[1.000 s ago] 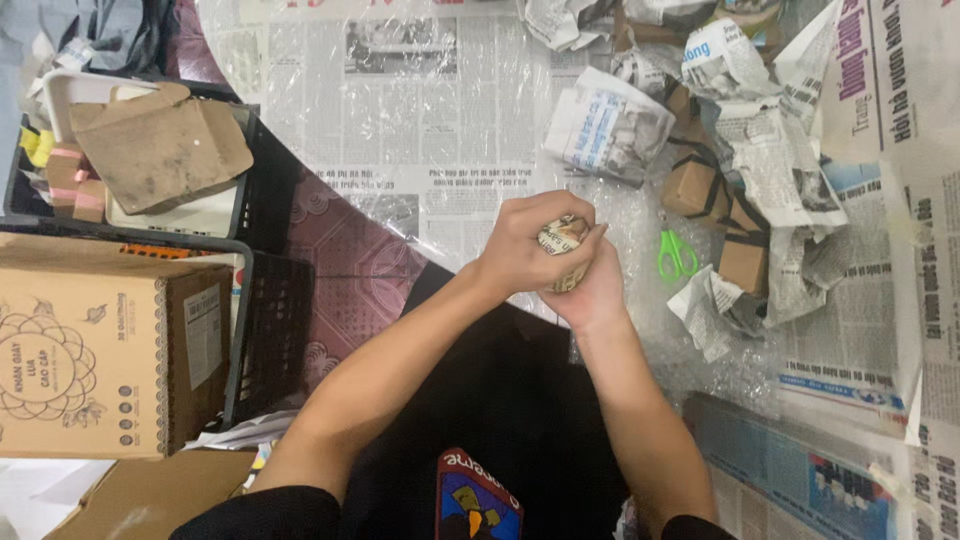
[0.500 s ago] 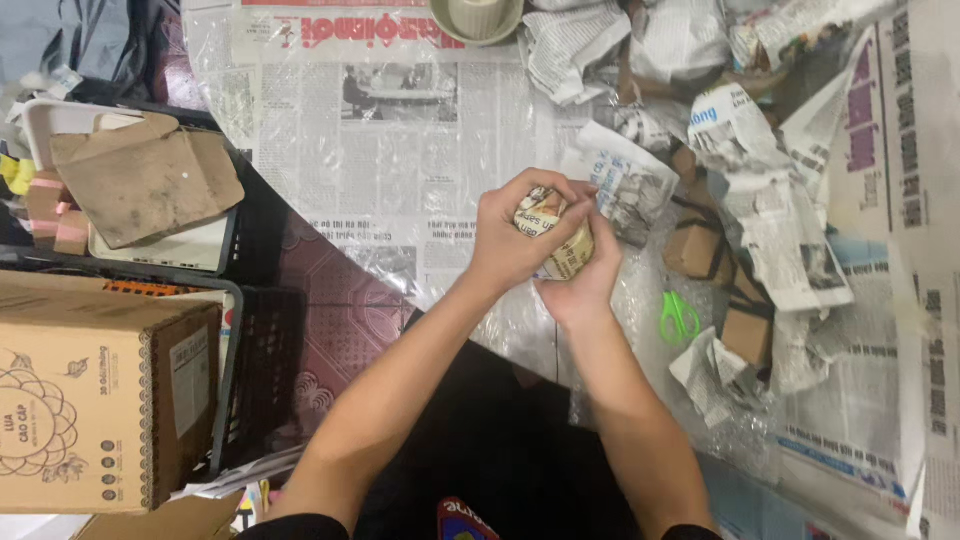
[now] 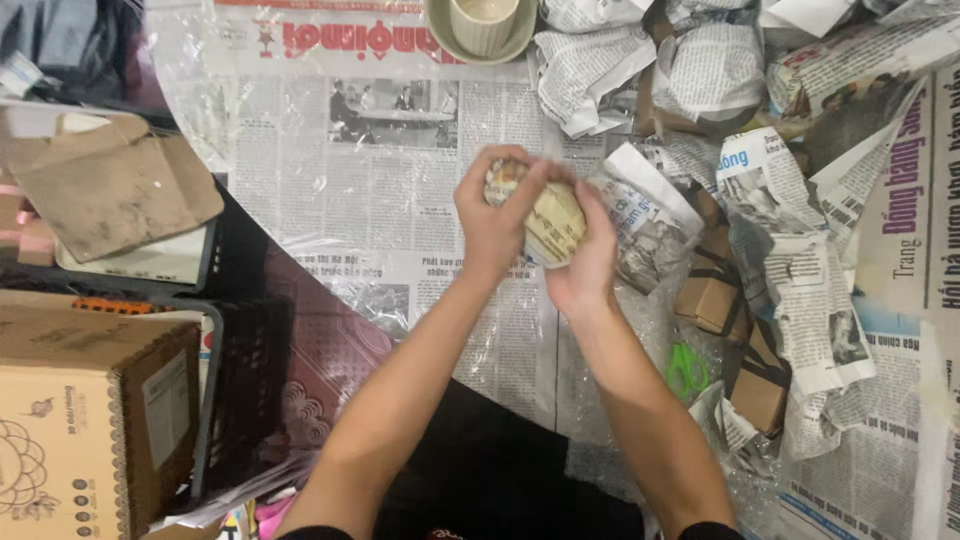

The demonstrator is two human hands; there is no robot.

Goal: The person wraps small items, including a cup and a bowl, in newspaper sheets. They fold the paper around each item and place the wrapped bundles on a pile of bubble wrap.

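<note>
Both hands clasp one newspaper-wrapped bundle (image 3: 545, 215) above the desk (image 3: 380, 210): left hand (image 3: 497, 222) curled over its top, right hand (image 3: 588, 262) cupping beneath. Small brown boxes (image 3: 712, 290) (banded black) lie right; a tan carton (image 3: 90, 420) sits lower left.

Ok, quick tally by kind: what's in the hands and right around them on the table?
Newspaper-wrapped bundle held in left hand and right hand: 1
Small brown cardboard boxes: 3
Green scissors: 1
Cup on saucer: 1
Total: 6
</note>
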